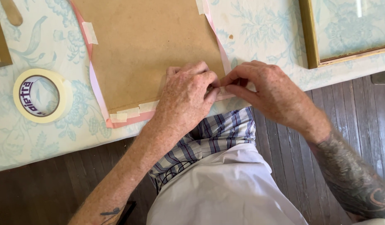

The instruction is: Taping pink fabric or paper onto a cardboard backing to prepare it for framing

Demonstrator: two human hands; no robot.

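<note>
A brown backing board (146, 46) lies face down on a pink-edged sheet (96, 87) at the table's near edge. Strips of pale masking tape (134, 111) run along its lower edge and sides. My left hand (186, 93) rests on the board's lower right corner, fingers curled and pressing down. My right hand (259, 89) meets it from the right, thumb and forefinger pinching a small piece of tape at that corner. The corner itself is hidden under my fingers.
A roll of masking tape (42, 96) lies at the left on the floral tablecloth (267, 37). A gold picture frame (311, 41) sits at the upper right, another frame's corner (1, 46) at the far left. Dark wooden floor (284, 166) lies below.
</note>
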